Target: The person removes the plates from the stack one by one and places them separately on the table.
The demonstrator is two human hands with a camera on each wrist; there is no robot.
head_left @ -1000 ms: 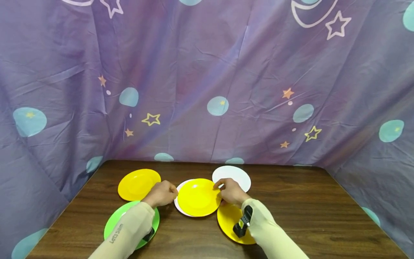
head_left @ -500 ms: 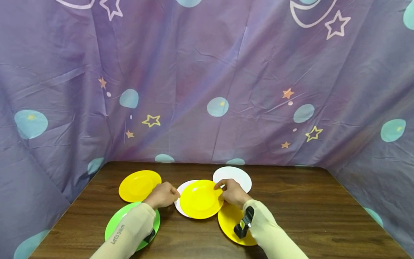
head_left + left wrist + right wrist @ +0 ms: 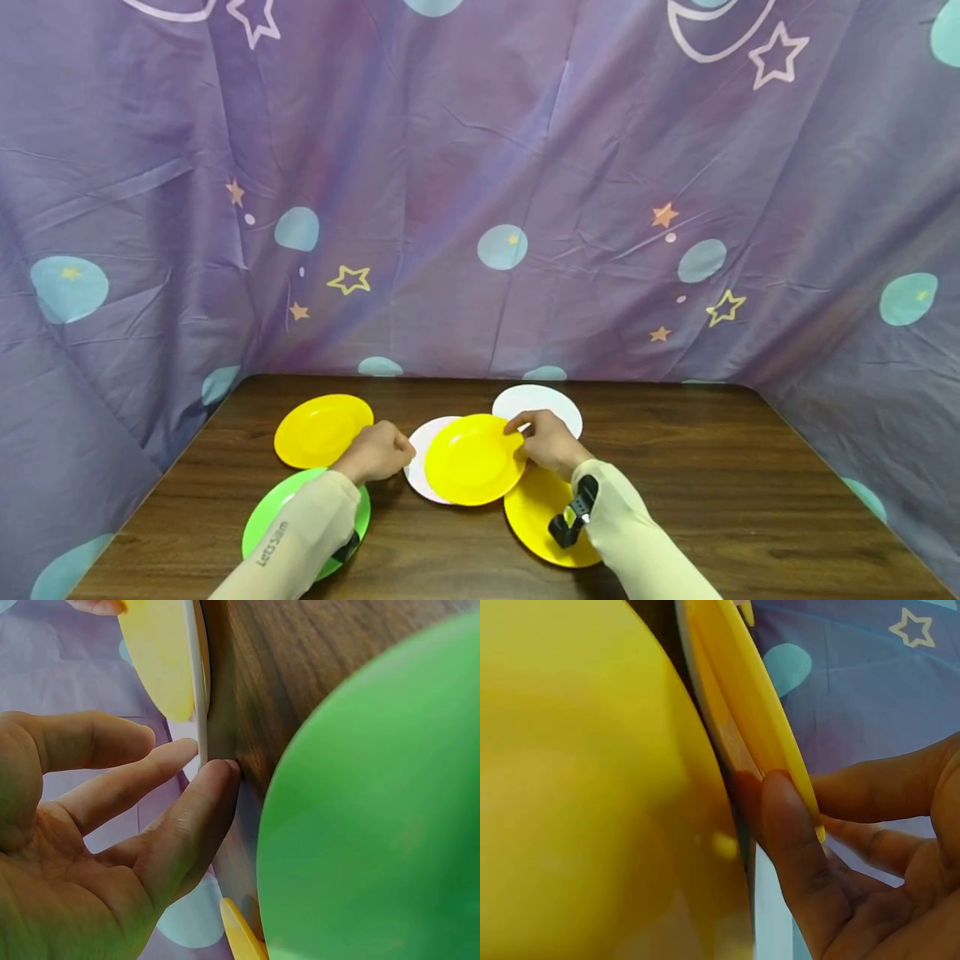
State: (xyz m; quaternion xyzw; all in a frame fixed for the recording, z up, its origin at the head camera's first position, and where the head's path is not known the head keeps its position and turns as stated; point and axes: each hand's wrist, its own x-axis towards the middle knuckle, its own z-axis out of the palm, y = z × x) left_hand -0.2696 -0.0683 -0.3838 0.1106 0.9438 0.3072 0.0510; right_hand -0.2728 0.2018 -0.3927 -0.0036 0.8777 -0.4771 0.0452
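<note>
My right hand (image 3: 551, 442) pinches the right rim of a yellow plate (image 3: 468, 462). In the right wrist view, the thumb lies on one side of that yellow plate's rim (image 3: 769, 697) and the fingers on the other. The plate overlaps a pinkish-white plate (image 3: 422, 475), covering its right part. My left hand (image 3: 375, 452) is at the pinkish-white plate's left edge. In the left wrist view, its thumb and a fingertip stand on either side of the thin white rim (image 3: 196, 667), with the index finger raised apart.
A green plate (image 3: 258, 521) lies under the left forearm, an orange-yellow plate (image 3: 318, 429) behind it. Another yellow plate (image 3: 528, 517) lies under the right wrist, and a white plate (image 3: 536, 402) stands behind the right hand. All rest on a wooden table (image 3: 712, 483) before a purple curtain (image 3: 420, 167).
My right hand has drawn the yellow plate to the right, so more of the pinkish-white plate shows. The left hand has stayed almost in place at that plate's edge.
</note>
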